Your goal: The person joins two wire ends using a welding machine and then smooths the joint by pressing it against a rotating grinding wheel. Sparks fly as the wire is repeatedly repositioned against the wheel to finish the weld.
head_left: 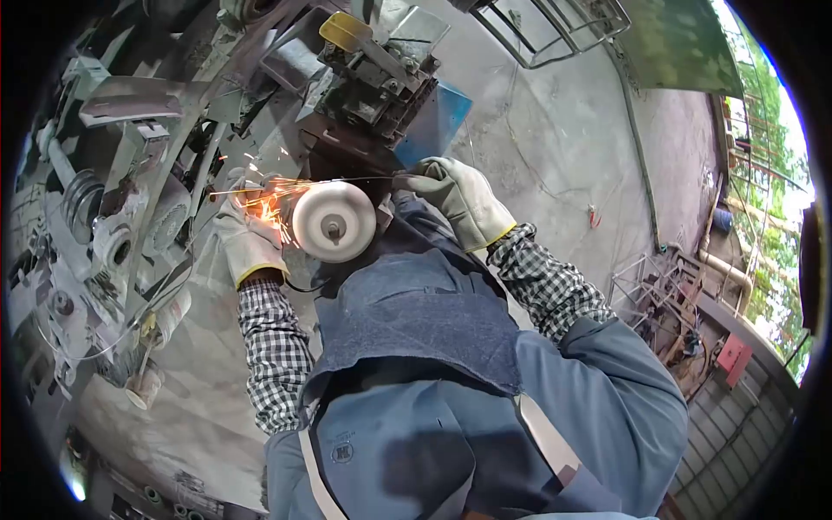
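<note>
A thin metal rod (360, 179) lies across the top of a round white grinding wheel (334, 221), and orange sparks (276, 198) fly at the wheel's left side. My left hand (245, 234), in a pale work glove, is closed at the left of the wheel beside the sparks; glare partly hides its fingertips. To the wheel's right, my right hand (459, 198), gloved too, pinches the rod's right end. Checked sleeves cover both forearms. A blue denim apron (416, 321) spreads below the wheel.
Behind the wheel stands a dark machine (373, 95) with a yellow part (346, 31) and a blue panel (442, 121). Metal machine parts (130, 208) crowd the left. A wire-frame rack (555, 30) is at the top; a red box (733, 360) is at the right.
</note>
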A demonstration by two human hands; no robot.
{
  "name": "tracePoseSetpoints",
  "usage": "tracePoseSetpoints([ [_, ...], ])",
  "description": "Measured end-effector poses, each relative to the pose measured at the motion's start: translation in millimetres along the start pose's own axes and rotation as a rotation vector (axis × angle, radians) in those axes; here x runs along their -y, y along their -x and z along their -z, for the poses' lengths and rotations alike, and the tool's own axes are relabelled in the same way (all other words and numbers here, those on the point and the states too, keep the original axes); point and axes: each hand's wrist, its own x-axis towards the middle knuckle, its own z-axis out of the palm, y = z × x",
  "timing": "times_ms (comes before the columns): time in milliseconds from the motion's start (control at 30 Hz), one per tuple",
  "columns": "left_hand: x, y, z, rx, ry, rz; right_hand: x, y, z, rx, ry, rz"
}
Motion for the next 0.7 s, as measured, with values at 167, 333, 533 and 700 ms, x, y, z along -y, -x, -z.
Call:
tracePoseSetpoints([
  [167, -10, 0, -8, 0.064, -0.071, 0.097, -32, -3, -26, -0.012, -0.918, -0.232],
  [333, -16, 8, -50, 0.031, -0.005, 0.109, -68, -5, -21, -0.012, -0.655, -0.146],
  [533, -15, 7, -70, 0.039, -0.022, 0.008, -45, -3, -17, -0.169, -0.226, -0.049],
  [700, -14, 14, -68, 0.016, -0.022, -0.036, -48, -9, -17, -0.150, -0.073, -0.006],
])
